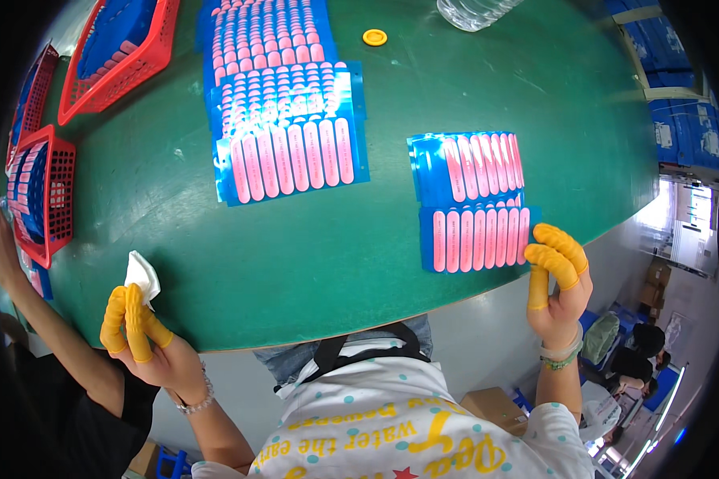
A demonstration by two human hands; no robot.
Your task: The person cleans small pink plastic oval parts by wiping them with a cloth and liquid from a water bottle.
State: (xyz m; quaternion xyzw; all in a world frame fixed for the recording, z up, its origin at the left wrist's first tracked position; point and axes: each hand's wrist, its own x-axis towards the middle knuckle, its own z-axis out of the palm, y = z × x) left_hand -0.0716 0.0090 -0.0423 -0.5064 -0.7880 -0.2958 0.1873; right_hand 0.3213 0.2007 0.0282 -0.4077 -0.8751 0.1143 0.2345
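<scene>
My left hand (148, 339), with yellow finger cots on its fingers, pinches a folded white cloth (142, 277) at the table's near left. At the near right edge, my right hand (558, 279), also in yellow finger cots, has its fingers closed at the right edge of a blue sheet with pink rounded strips (478, 239). This sheet overlaps another blue sheet with pink strips (484, 169) just behind it. Farther left lies a long overlapping row of similar sheets (291, 164), glossy with reflections.
Red plastic baskets (60, 195) with more sheets stand along the left side of the green table (311, 255). A yellow ring-shaped piece (375, 37) and a clear plastic bottle (473, 12) are at the far side. Another person's arm (64, 343) reaches in at the left.
</scene>
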